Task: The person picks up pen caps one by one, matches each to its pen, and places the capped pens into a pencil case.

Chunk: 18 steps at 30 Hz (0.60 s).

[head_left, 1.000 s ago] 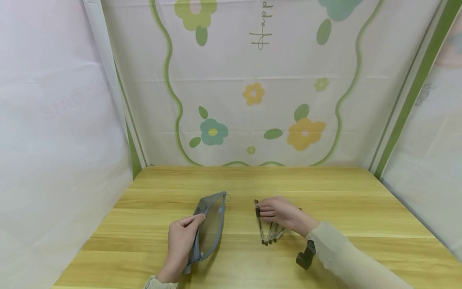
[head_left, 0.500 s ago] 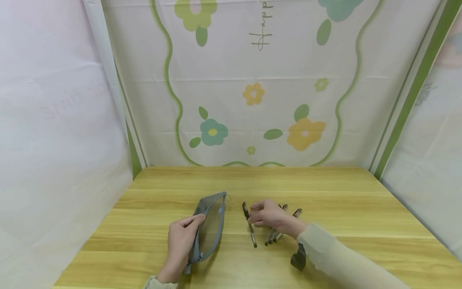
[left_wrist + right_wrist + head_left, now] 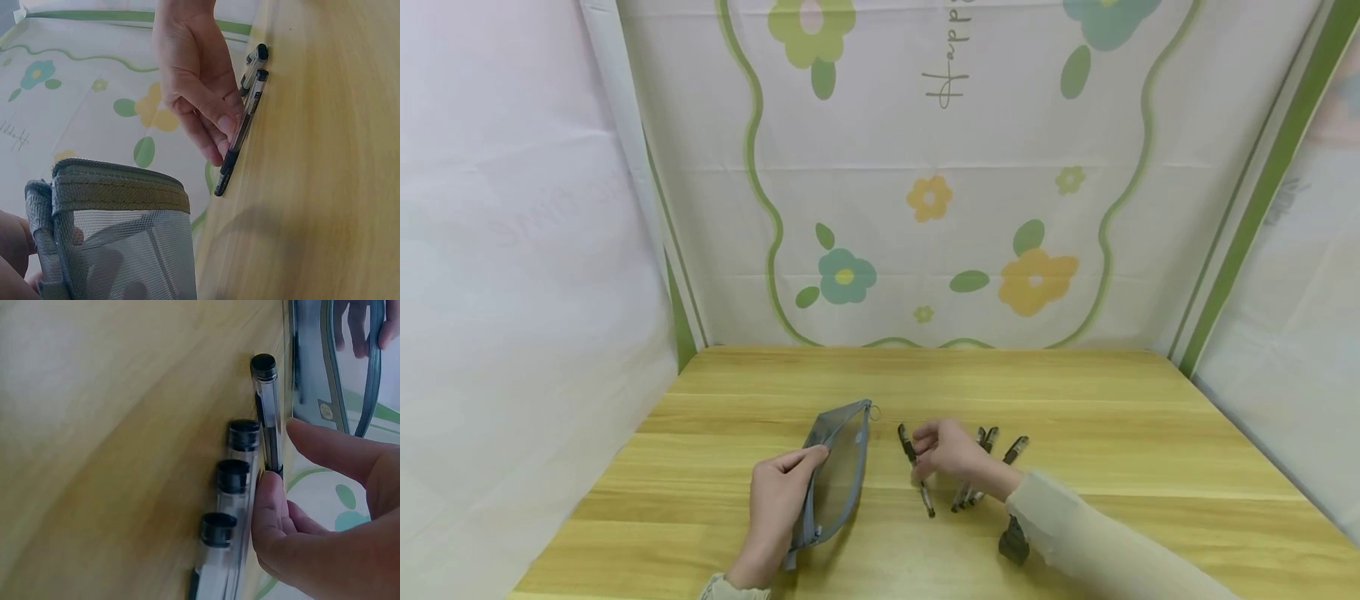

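Note:
My left hand (image 3: 777,498) grips the edge of a grey mesh zip pouch (image 3: 842,479), tilted on the table with its mouth spread open. Nearby, my right hand (image 3: 951,450) is at a clear pen with a black cap (image 3: 927,497) lying apart from the rest. In the right wrist view, its fingertips touch the pen's (image 3: 269,412) side, while the thumb stands a little away from it. Several similar pens (image 3: 1016,450) lie to the right, partly hidden beneath the right wrist. The left wrist view shows the pouch's mesh wall (image 3: 137,244) close up.
The wooden table (image 3: 1097,408) carries everything. A white curtain with printed flowers (image 3: 1037,282) hangs along its back edge, with white sheets on both sides. A dark wrist-worn device (image 3: 1014,542) hangs under the right sleeve.
The right hand has slid one pen leftward, away from the others and closer to the pouch; its fingers have since loosened. The left hand and pouch have stayed in place.

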Tool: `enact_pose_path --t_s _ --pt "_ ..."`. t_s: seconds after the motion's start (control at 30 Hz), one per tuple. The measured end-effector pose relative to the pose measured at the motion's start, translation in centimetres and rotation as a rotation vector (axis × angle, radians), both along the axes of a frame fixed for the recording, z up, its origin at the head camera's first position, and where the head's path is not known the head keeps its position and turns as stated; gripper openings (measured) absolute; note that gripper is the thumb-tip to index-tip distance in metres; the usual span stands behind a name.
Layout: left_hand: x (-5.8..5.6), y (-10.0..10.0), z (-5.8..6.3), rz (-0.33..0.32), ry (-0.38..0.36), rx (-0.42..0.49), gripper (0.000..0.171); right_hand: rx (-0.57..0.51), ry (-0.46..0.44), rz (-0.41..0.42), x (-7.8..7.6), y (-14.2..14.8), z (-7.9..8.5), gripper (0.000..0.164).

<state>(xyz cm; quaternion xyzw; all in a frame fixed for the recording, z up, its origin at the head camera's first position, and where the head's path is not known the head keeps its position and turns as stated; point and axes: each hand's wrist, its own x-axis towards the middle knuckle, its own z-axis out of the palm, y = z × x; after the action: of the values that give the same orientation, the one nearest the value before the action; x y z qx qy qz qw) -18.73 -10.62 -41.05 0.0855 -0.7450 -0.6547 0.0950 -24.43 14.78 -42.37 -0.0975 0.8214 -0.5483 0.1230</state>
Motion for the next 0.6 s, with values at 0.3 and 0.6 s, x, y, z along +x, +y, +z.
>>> enact_pose_path --t_s 0.3,0.6 --pt "0.15 0.18 0.18 -0.009 0.0 -0.002 0.018 0.025 0.028 0.033 -0.03 0.17 -0.27 0.049" --pt "0.06 0.07 -0.04 -0.011 0.005 -0.009 0.019 0.079 0.124 0.074 0.03 -0.63 -0.4 0.03"
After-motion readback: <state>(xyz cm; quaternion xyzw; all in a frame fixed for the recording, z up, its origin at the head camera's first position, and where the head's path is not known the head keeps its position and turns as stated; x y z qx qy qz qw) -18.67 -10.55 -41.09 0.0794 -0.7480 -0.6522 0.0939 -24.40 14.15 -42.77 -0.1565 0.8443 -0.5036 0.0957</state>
